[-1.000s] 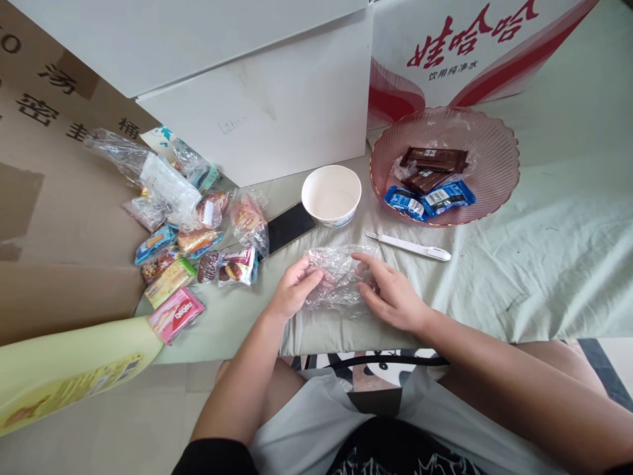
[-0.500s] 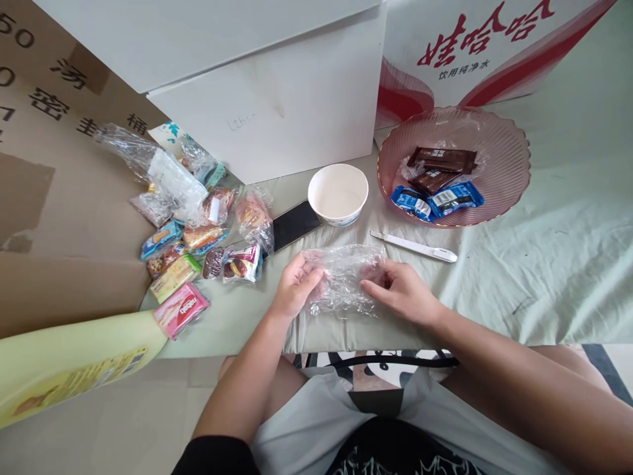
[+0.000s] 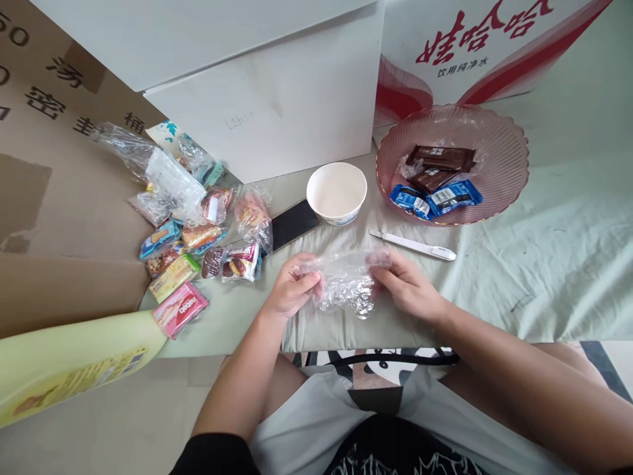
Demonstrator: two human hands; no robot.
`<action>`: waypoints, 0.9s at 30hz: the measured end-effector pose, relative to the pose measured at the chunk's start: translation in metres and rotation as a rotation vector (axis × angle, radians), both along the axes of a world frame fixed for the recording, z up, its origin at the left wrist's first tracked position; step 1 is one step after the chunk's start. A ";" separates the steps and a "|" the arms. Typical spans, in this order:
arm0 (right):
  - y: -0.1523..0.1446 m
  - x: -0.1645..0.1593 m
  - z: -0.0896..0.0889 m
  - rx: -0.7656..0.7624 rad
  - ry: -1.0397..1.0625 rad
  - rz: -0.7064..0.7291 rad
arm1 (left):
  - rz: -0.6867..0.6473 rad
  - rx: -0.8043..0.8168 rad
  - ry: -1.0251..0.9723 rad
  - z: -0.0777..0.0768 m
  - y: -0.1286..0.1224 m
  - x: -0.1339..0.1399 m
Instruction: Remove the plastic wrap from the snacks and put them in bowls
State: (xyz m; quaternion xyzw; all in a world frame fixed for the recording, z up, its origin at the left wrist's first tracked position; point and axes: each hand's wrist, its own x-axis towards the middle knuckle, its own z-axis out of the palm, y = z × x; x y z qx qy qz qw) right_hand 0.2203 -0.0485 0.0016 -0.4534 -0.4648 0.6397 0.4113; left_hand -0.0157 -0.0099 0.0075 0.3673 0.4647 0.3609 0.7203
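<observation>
A crinkled sheet of clear plastic wrap (image 3: 346, 280) is stretched between my two hands above the green cloth. My left hand (image 3: 295, 285) pinches its left side between thumb and fingers. At the other side, my right hand (image 3: 403, 280) grips the wrap the same way. Just beyond the wrap stands a white paper bowl (image 3: 337, 191), with nothing seen inside. A white utility knife (image 3: 413, 245) lies near my right hand, blade end to the left. Beside the bowl is a black phone (image 3: 295, 226), partly under a wrapped snack (image 3: 252, 214).
A pink ribbed bowl (image 3: 509, 171) at the back right holds brown and blue packets. Several wrapped snacks (image 3: 178, 270) are piled at the left, near a yellow bottle (image 3: 84, 363). White boxes (image 3: 306, 105) and a brown carton (image 3: 30, 198) stand behind and left.
The plastic wrap has been lifted and pulled tauter along its upper edge, its lower part now hanging bunched. Both hands have turned slightly and keep their hold.
</observation>
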 end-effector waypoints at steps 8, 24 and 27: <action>0.003 0.008 -0.001 0.131 -0.049 -0.002 | 0.068 0.232 -0.026 0.001 0.008 0.000; -0.021 -0.017 0.006 0.267 -0.048 0.116 | -0.396 0.449 0.272 0.001 -0.029 0.027; -0.017 -0.012 0.009 0.211 0.053 0.171 | -0.235 0.328 0.269 -0.004 -0.027 0.023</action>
